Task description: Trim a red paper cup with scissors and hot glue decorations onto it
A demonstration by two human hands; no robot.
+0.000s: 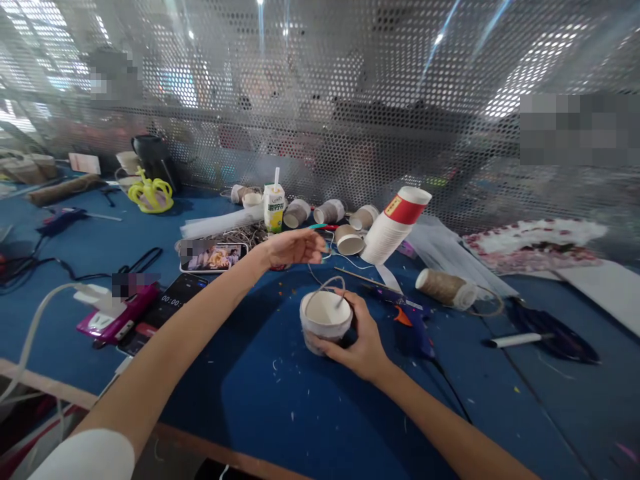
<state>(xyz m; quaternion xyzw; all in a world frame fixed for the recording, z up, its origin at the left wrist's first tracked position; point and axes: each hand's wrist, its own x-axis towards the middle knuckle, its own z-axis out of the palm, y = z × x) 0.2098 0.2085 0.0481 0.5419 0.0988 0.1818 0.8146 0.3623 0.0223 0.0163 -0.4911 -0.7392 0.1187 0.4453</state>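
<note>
Blue cloth covers the table [260, 400], dusted with pale scraps. Over at the left a white cable [35, 320] curls toward a pink gadget [117, 317]. Beside that lie a timer phone [177, 297] and, further back, a second phone [214, 257] showing a video. A yellow toy crown [150, 195] sits behind them near the perforated metal screen [350, 100]. The left hand [295, 248] reaches out over the table just past the second phone, palm down, fingers drawn close together; whether they pinch anything I cannot tell from here. Behind it stands a drink carton [274, 208] with a straw, among several cut-down paper cups [329, 211]. Nearer the table's front edge, the right hand [361, 337] wraps fingers and thumb around a short white cup [325, 320] standing upright on the table, cord wound about its rim and a loop of twine [325, 283] arching over its open mouth. Just right of that hand lies a blue glue gun [407, 320], and behind it a stack of paper cups [393, 230] with a red band leans over. Further right are a spool of twine [444, 287] and a white marker [515, 340].
</note>
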